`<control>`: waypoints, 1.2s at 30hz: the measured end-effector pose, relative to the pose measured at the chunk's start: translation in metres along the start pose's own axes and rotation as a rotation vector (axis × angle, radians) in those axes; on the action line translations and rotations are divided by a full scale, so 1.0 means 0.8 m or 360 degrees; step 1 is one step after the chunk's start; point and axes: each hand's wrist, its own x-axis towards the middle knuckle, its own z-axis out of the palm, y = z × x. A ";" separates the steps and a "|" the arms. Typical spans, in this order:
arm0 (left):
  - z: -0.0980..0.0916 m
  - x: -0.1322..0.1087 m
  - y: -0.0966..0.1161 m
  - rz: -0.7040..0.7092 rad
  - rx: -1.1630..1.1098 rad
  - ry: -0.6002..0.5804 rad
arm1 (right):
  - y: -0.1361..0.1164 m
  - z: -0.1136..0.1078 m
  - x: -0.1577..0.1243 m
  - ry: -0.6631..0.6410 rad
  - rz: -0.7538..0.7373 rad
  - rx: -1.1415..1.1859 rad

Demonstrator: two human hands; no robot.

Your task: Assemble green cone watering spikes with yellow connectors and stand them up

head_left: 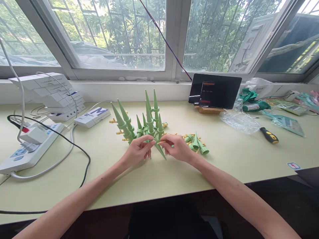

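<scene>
My left hand and my right hand meet over the table's middle, both pinched on one green cone-shaped spike whose tip points down toward me. My right fingers also touch a small yellow piece at its top end. Just behind my hands stands a cluster of several upright green spikes with yellow fittings. To the right of my right hand lies a loose heap of green spikes and yellow parts.
A white power strip with plugs and cables lies at left, with stacked white boxes behind it. A dark tablet and phone lean at the window sill. A yellow-handled screwdriver, clear plastic bags and green packets lie at right.
</scene>
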 end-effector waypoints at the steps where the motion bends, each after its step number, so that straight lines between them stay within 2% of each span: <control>1: 0.000 0.000 0.001 -0.0001 -0.0001 0.0002 | 0.000 0.000 0.000 0.0000 -0.0001 -0.0002; 10: 0.001 -0.001 0.012 0.0055 0.0015 -0.0070 | -0.001 -0.001 0.001 0.0039 0.0002 -0.0049; 30: -0.002 -0.001 0.004 0.0093 0.0026 -0.0034 | -0.001 -0.001 0.000 0.0044 0.0013 0.0016; 36: -0.002 -0.002 0.006 0.0119 -0.0018 -0.0106 | -0.002 -0.002 0.000 0.0010 0.0014 0.0036</control>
